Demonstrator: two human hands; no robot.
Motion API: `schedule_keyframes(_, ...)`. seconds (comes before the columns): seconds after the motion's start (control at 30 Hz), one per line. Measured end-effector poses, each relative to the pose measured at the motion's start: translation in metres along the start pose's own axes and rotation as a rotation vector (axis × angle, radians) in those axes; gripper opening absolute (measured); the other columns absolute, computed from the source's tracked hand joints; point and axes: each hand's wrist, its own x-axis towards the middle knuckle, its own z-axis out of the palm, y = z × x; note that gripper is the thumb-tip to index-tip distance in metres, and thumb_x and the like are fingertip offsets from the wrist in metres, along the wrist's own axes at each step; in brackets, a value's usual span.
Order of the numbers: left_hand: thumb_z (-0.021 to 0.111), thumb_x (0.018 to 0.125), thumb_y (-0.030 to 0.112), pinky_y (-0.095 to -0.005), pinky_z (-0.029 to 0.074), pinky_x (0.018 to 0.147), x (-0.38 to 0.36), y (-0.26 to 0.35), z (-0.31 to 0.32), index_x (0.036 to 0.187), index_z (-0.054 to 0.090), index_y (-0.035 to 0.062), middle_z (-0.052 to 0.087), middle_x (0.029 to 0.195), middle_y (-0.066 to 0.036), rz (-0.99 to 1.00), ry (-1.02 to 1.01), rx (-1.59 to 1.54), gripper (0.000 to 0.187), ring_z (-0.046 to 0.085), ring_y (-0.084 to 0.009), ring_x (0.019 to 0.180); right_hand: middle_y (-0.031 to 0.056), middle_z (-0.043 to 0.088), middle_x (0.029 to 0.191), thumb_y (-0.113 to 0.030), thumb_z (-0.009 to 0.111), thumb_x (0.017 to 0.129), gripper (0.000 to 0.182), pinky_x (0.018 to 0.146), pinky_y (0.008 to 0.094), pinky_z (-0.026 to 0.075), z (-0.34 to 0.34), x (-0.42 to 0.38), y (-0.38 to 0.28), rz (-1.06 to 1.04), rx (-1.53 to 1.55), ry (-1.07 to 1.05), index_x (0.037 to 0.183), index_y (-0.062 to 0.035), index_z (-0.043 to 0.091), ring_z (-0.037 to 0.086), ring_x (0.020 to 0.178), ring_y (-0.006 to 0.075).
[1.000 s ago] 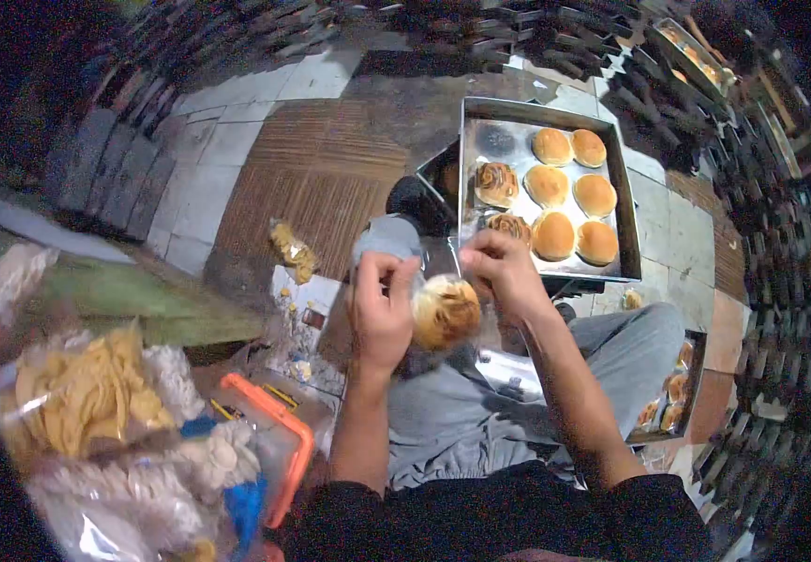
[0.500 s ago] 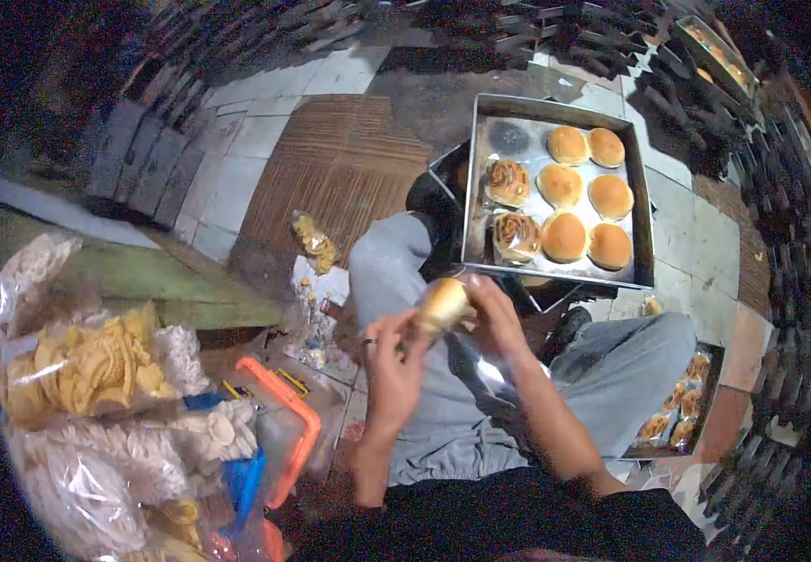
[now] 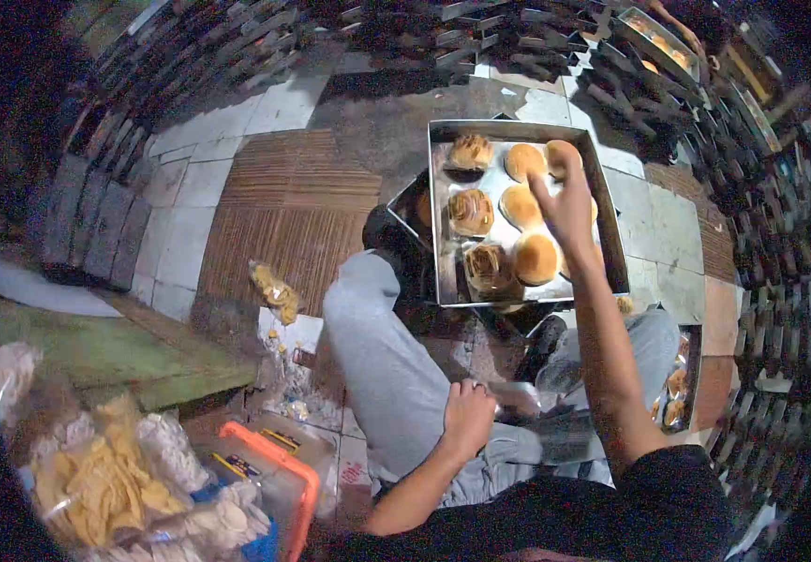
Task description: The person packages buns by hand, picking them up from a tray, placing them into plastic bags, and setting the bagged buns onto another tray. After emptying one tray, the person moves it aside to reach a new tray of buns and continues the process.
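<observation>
My right hand (image 3: pixel 569 208) reaches over the metal tray (image 3: pixel 435 234), thumb and fingers apart, with its fingertips at the plain round bun (image 3: pixel 562 154) in the far right corner. More plain golden buns, such as the middle one (image 3: pixel 521 206), lie on the tray, some partly behind my hand and forearm. Along the left side sit three buns with brown streaked tops in clear wrap, the farthest one (image 3: pixel 469 153) at the far corner. My left hand (image 3: pixel 469 418) is closed over my lap, holding a shiny, silvery flat thing (image 3: pixel 523 399) whose kind I cannot tell.
At the lower left are bags of yellow food pieces (image 3: pixel 105 473) and an orange-edged box (image 3: pixel 307 482). A small bag (image 3: pixel 274 292) lies on the floor. Another tray with wrapped buns (image 3: pixel 675 382) stands by my right knee. A person's arm (image 3: pixel 682 28) shows near a far tray.
The bun that was between my hands is out of them; a third streaked bun now sits at the tray's far left corner. My right hand has moved onto the tray, my left down toward my lap.
</observation>
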Motion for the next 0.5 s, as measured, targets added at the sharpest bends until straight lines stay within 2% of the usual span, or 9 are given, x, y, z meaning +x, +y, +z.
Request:
schedule_keyframes(0.07,0.067,0.081,0.016,-0.045,0.044,0.089,-0.002,-0.003,-0.007,0.099,0.072,0.0018,0.068,0.098,-0.014,0.012,0.05,-0.048,0.023,0.058,-0.0332,0.104,0.0121,0.068,0.081,-0.025,0.066,0.095,0.025,0.065,0.0355,0.049,-0.032,-0.073,-0.018,0.396,0.243,-0.446,0.1,0.0004,0.067,0.063,0.073,0.0192)
schedule_keyframes(0.1,0.067,0.081,0.017,-0.0456,0.043,0.089,-0.003,-0.004,-0.009,0.098,0.072,0.0016,0.068,0.097,-0.014,0.009,0.102,-0.101,0.023,0.058,-0.0342,0.103,0.0136,0.069,0.079,-0.024,0.064,0.095,0.024,0.067,0.0379,0.051,-0.06,-0.11,-0.048,0.478,0.34,-0.641,0.099,-0.0006,0.067,0.064,0.069,0.0261)
schedule_keyframes(0.13,0.069,0.081,0.016,-0.0474,0.043,0.088,-0.006,-0.007,-0.007,0.103,0.068,0.0013,0.067,0.096,-0.015,0.056,0.03,-0.086,0.027,0.058,-0.0359,0.105,0.0187,0.071,0.09,-0.025,0.067,0.091,0.029,0.075,0.042,0.054,-0.073,-0.154,-0.042,0.356,0.162,-1.055,0.104,0.0011,0.066,0.067,0.078,0.0316)
schedule_keyframes(0.2,0.07,0.082,0.016,-0.048,0.043,0.089,-0.006,-0.006,-0.013,0.108,0.065,0.0015,0.067,0.097,-0.017,0.0,-0.106,-0.193,0.031,0.058,-0.0359,0.108,0.0269,0.066,0.11,-0.022,0.071,0.085,0.038,0.09,0.0459,0.052,-0.097,-0.238,-0.043,-0.02,0.356,-1.332,0.112,0.0021,0.062,0.066,0.099,0.041)
schedule_keyframes(0.27,0.072,0.084,0.017,-0.0504,0.043,0.089,-0.008,-0.006,-0.003,0.121,0.057,0.0047,0.067,0.101,-0.019,-0.101,-0.245,-0.422,0.042,0.057,-0.0359,0.114,0.0262,0.067,0.1,-0.015,0.073,0.081,0.037,0.086,0.0483,0.052,-0.115,-0.295,-0.039,0.268,0.284,-1.303,0.114,0.0004,0.063,0.064,0.098,0.0454)
schedule_keyframes(0.3,0.072,0.084,0.017,-0.0504,0.043,0.089,-0.008,-0.001,-0.004,0.121,0.057,0.0047,0.067,0.101,-0.019,-0.094,-0.25,-0.408,0.042,0.057,-0.0359,0.114,0.0247,0.068,0.099,-0.004,0.073,0.072,0.037,0.085,0.049,0.052,-0.123,-0.294,-0.044,0.414,0.228,-1.268,0.108,-0.0007,0.065,0.064,0.098,0.045)
schedule_keyframes(0.37,0.072,0.086,0.019,-0.0504,0.042,0.09,-0.005,0.014,-0.01,0.128,0.053,0.0083,0.068,0.099,-0.02,-0.044,0.228,-0.674,0.047,0.056,-0.0367,0.114,0.0218,0.068,0.096,0.002,0.071,0.065,0.035,0.081,0.0486,0.052,-0.141,-0.266,-0.036,0.165,0.342,-0.887,0.099,-0.0009,0.066,0.064,0.093,0.0435)
schedule_keyframes(0.43,0.073,0.086,0.021,-0.0493,0.042,0.094,0.008,0.015,-0.019,0.119,0.062,0.0104,0.068,0.097,-0.017,-0.044,0.179,-0.64,0.036,0.056,-0.038,0.114,0.0183,0.065,0.088,0.003,0.071,0.065,0.032,0.076,0.0456,0.052,-0.157,-0.22,-0.044,0.017,0.198,-0.682,0.096,-0.0012,0.066,0.062,0.086,0.0403)
schedule_keyframes(0.5,0.074,0.085,0.021,-0.0482,0.041,0.1,0.033,0.009,-0.032,0.105,0.069,0.0118,0.069,0.099,-0.012,-0.023,0.113,-0.343,0.022,0.059,-0.035,0.111,0.0165,0.063,0.085,0.004,0.07,0.064,0.034,0.076,0.0441,0.052,-0.18,-0.171,-0.055,0.111,0.336,-0.727,0.097,-0.0022,0.067,0.063,0.086,0.0379)
